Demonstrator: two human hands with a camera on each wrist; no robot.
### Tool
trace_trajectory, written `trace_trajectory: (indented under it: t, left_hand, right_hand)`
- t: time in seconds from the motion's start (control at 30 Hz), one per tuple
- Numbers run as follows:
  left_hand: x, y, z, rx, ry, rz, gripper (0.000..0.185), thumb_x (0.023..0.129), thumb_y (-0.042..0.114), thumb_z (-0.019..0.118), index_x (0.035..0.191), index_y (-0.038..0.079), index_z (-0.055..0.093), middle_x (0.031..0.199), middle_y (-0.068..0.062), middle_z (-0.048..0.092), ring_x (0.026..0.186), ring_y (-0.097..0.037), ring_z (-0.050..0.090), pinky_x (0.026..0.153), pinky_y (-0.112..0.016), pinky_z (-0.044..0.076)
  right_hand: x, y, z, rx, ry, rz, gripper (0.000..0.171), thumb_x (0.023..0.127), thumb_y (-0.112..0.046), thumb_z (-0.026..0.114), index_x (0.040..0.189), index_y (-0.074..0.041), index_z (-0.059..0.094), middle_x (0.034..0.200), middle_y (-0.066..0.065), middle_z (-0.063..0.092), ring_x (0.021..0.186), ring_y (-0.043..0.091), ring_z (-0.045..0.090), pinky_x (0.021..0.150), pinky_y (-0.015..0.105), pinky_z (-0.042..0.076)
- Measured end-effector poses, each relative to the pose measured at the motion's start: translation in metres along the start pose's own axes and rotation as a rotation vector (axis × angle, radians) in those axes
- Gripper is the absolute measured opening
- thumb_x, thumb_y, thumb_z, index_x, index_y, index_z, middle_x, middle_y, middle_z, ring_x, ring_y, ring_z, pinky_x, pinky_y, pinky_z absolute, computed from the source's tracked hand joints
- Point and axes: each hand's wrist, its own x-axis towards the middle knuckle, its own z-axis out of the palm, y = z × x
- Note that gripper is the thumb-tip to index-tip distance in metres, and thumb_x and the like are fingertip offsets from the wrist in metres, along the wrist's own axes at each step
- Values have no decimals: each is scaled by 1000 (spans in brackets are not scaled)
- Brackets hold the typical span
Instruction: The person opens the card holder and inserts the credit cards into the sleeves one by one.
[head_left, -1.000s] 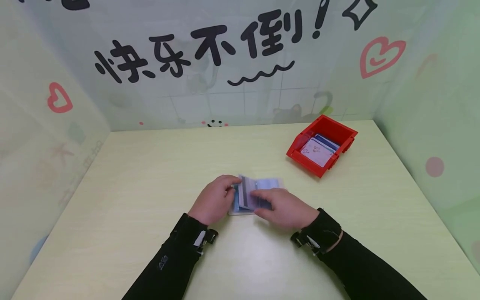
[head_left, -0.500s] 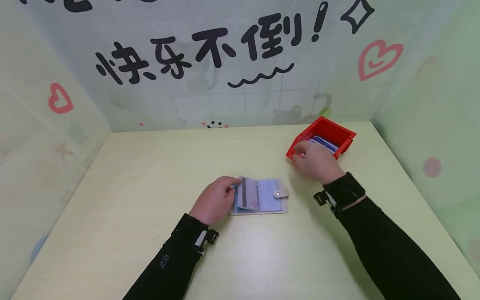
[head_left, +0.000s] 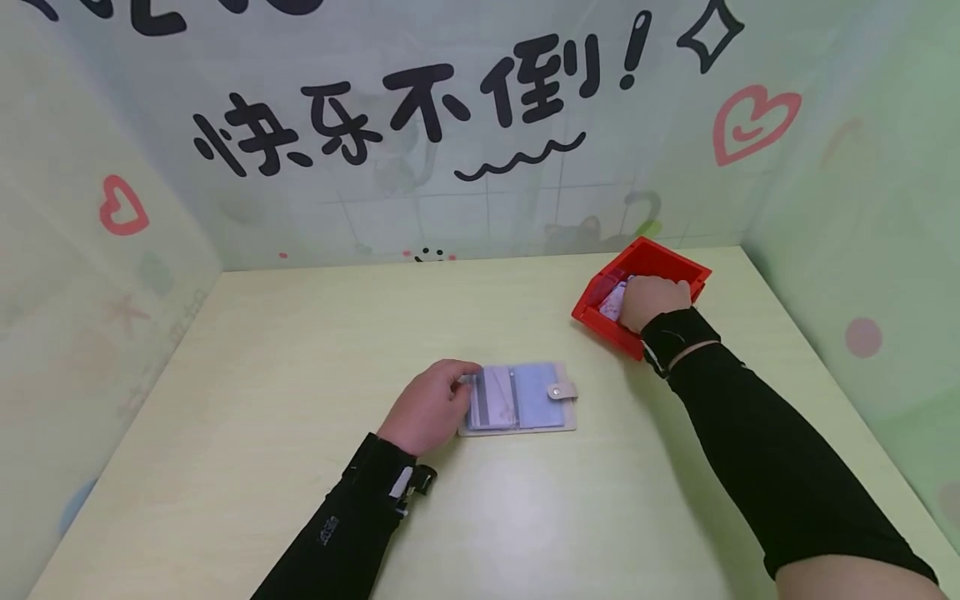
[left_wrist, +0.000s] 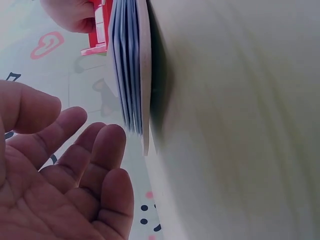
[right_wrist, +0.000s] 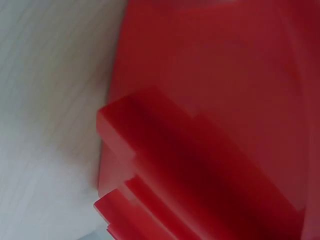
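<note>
Since the earlier frame, right hand (head_left: 654, 302) has gone into the red bin (head_left: 596, 312) near the counter's far right corner, fingers curled, apparently on a card (head_left: 615, 302); left hand (head_left: 429, 407) rests relaxed on the open card holder (head_left: 525, 398) mid-counter. Next: carry a card to a sleeve.

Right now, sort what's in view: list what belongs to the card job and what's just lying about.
In the job:
left hand resting on the card holder
right hand reaching into the red bin
cards in the bin

Just there:
table
wall lettering
</note>
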Motion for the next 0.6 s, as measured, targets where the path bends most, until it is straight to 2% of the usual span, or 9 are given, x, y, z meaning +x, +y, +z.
trace_trajectory:
  t: [0.2,0.47,0.6]
  left_hand:
    - [0,0,1,7,3,3,35,108,17,54,140,12,67,140,-6,65,106,-23,62,90,-37,56]
    - [1,-1,1,11,4,0,36,108,17,54,141,12,67,140,-6,65,105,-22,62,85,-34,55]
    - [2,-1,2,9,-5,-11,36,108,17,54,142,11,66,141,-6,65,103,-22,62,79,-32,53]
  right_hand:
    - [-5,-4,-1,-30,3,25,48,80,-15,82,120,6,65,110,26,72,105,49,61,112,69,39]
    - [-1,-6,-9,-13,-62,34,47,82,-17,80,121,5,63,109,25,71,105,47,60,109,67,39]
    - [5,-4,-9,-2,-99,38,44,83,-17,79,118,4,65,106,22,71,105,46,58,109,66,38]
